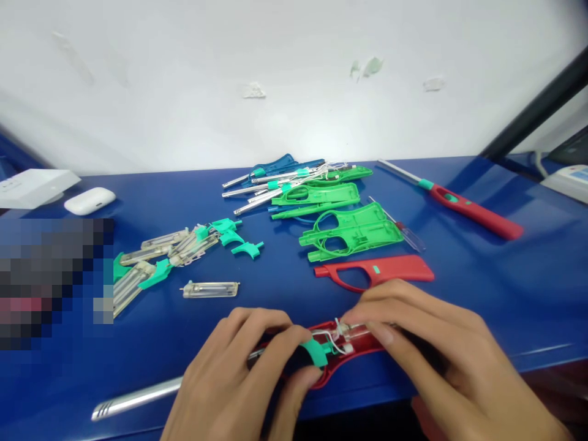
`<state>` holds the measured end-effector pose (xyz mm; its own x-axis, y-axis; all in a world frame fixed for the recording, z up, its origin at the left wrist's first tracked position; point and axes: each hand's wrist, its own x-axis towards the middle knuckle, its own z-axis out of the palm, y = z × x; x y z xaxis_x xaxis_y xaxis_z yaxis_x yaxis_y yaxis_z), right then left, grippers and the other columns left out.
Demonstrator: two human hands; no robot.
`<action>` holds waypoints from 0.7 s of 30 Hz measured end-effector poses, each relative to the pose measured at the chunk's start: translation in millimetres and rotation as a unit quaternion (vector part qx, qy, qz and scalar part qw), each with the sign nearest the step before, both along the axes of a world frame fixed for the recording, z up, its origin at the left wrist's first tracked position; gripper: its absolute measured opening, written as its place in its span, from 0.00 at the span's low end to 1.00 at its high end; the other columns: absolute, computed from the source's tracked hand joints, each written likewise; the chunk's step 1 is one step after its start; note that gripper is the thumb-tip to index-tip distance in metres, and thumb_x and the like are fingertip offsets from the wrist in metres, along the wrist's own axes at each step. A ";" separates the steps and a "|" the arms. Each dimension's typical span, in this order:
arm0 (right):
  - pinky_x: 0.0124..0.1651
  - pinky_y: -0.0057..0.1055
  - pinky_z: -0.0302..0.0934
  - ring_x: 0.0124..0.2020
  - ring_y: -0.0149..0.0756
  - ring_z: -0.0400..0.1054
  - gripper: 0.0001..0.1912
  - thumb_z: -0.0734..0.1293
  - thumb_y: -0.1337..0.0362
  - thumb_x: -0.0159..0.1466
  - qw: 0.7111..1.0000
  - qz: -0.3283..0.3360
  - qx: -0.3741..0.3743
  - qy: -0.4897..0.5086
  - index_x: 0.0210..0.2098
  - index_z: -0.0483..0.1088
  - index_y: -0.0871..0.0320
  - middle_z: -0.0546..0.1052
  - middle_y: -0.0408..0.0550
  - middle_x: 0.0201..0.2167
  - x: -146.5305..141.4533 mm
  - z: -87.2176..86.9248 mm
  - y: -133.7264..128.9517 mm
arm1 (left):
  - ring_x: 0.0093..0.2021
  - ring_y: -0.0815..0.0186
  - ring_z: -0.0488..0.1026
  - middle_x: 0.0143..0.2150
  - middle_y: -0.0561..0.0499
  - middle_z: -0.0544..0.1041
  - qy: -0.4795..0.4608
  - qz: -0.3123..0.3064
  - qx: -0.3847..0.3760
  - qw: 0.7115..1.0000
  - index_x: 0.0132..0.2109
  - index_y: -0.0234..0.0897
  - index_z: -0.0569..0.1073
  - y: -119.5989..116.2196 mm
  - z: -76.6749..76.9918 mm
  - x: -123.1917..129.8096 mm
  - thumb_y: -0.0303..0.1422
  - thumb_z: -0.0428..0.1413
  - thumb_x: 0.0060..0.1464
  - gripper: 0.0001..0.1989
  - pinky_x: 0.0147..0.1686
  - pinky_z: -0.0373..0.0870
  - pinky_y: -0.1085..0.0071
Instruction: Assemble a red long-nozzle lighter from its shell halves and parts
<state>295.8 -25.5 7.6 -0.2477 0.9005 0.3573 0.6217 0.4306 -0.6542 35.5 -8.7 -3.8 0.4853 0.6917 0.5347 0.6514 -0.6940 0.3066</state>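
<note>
Near the table's front edge lies an open red lighter casing half (337,369), held between both hands. A green trigger (316,353), white wires and a clear fuel tank (359,331) sit inside it. My left hand (239,367) is closed around the casing's left part, thumb and forefinger at the trigger. From under that hand a silver metal tube (138,395) sticks out to the left. My right hand (445,361) grips the right end, with its thumb and fingertips at the tank. Just behind lies the other red casing half (404,269).
Several clear fuel tanks (210,290) and green triggers (248,248) lie left. Green casing halves (367,229) and metal tubes (261,200) are piled at the back, beside a screwdriver (411,237). A whole red lighter (478,214) lies right; a white earbud case (89,200) stands left.
</note>
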 end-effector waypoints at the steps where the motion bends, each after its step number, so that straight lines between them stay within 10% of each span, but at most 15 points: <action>1: 0.51 0.32 0.81 0.49 0.40 0.84 0.10 0.67 0.59 0.80 1.000 -0.012 0.002 -0.001 0.51 0.83 0.45 0.85 0.46 0.47 -0.9 -0.4 -0.2 | 0.43 0.66 0.83 0.47 0.52 0.84 -0.001 0.001 0.002 1.000 0.54 0.45 0.78 -0.5 0.3 -0.2 0.27 0.57 0.72 0.09 0.42 0.84 0.70; 12: 0.50 0.41 0.83 0.46 0.49 0.85 0.13 0.70 0.51 0.77 0.999 -0.030 0.030 0.002 0.50 0.85 0.49 0.87 0.51 0.43 -3.5 1.7 6.3 | 0.44 0.65 0.83 0.47 0.53 0.84 -0.017 0.009 -0.007 1.000 0.53 0.45 0.78 -1.2 1.3 1.7 0.27 0.57 0.71 0.09 0.43 0.83 0.69; 21: 0.51 0.16 0.74 0.45 0.23 0.82 0.12 0.64 0.65 0.82 1.000 0.024 0.013 -0.013 0.52 0.76 0.41 0.83 0.34 0.45 2.5 4.1 3.1 | 0.45 0.68 0.82 0.48 0.55 0.84 -0.028 0.007 -0.004 1.000 0.53 0.45 0.77 -0.6 -1.3 -0.1 0.29 0.58 0.73 0.08 0.47 0.81 0.71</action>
